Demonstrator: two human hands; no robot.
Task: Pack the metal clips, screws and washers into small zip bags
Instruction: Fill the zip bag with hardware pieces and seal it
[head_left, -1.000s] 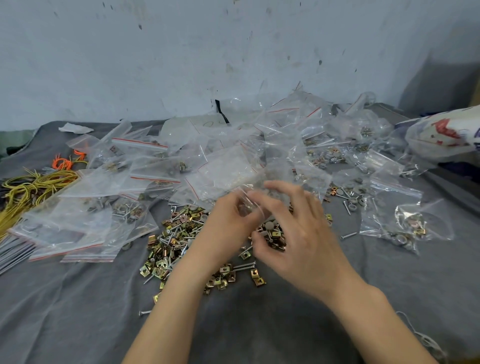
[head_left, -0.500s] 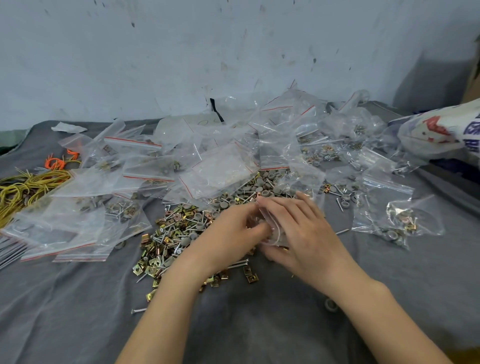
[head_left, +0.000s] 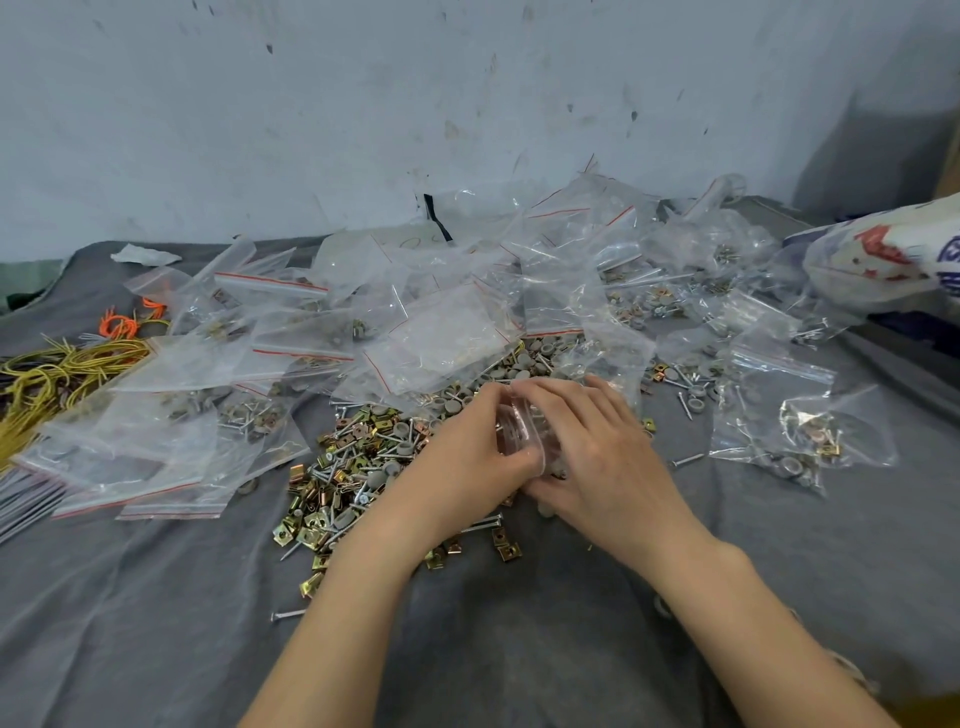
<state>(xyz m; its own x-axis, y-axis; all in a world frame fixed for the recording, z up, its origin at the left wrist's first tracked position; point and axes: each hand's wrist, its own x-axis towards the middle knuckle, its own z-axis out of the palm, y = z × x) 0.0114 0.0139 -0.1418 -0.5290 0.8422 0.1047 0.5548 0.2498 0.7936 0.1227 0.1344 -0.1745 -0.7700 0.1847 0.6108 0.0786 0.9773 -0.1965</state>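
This is looking like a makeshift packing workshop, a hand-assembly corner rather than a tidy factory line. A scuffed, paint-flecked wall (head_left: 363, 104) is standing bare behind the work, and a creased grey cloth (head_left: 130, 597) is serving as the working surface (whether a counter or the floor is lying under it cannot be told). Clear zip bags (head_left: 441, 343) are piling up across it by the dozen, some filled, some flat. Loose metal clips (head_left: 311, 519), screws (head_left: 483, 521) and washers (head_left: 524, 364) are lying heaped in the middle. Yellow cords (head_left: 57, 369), orange ties (head_left: 119, 327) and a printed sack (head_left: 883, 260) are sitting at the edges.
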